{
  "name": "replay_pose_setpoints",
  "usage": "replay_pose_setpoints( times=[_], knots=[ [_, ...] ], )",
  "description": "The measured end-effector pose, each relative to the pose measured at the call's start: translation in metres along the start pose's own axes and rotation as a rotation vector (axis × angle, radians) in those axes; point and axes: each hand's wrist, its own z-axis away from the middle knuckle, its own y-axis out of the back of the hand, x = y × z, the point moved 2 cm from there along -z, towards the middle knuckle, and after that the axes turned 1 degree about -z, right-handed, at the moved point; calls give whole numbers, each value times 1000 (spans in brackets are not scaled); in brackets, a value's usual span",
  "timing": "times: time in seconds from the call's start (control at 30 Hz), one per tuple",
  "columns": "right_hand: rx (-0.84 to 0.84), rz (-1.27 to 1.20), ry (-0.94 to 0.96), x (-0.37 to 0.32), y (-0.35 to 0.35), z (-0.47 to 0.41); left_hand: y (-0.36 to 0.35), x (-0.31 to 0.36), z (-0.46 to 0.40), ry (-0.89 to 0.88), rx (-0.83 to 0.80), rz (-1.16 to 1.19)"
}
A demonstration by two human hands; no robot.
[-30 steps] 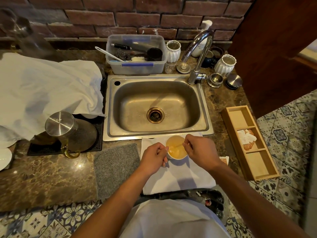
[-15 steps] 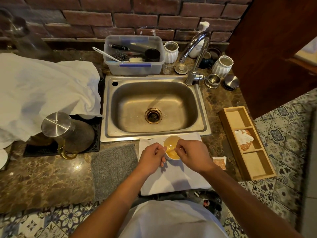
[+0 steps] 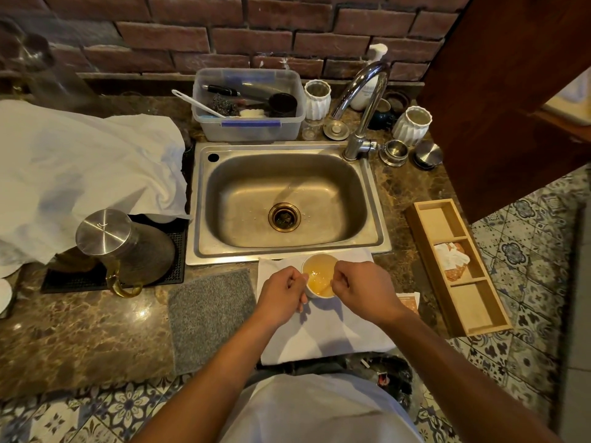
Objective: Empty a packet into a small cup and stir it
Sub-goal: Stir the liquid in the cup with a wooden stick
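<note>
Brown marble counter [image 3: 96, 330] fronts the sink [image 3: 287, 199], and low in the frame's centre our small cup [image 3: 319, 279] of amber liquid sits on a white cloth [image 3: 335, 334], likely there to catch drips. Our left hand [image 3: 281, 292] curls against its side to steady it. Our right hand [image 3: 364, 289] pinches closed over the rim, presumably on a stirrer we cannot make out.
</note>
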Motion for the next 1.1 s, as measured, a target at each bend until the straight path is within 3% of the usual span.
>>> replay_pose_setpoints(
  times=[0.33,0.63,0.8,1.1],
  knots=[
    [116,40,-13,-7,-3,-10,-1,-7,-3,-46,62,-150],
    [43,15,-52,0,-3,5,-3,-11,-3,-60,19,-40],
    [111,-64,-28,-11,-10,2,-3,-10,-2,-69,15,-44],
    [124,85,-125,0,2,4,-2,-9,0,-52,18,-48]
  ],
)
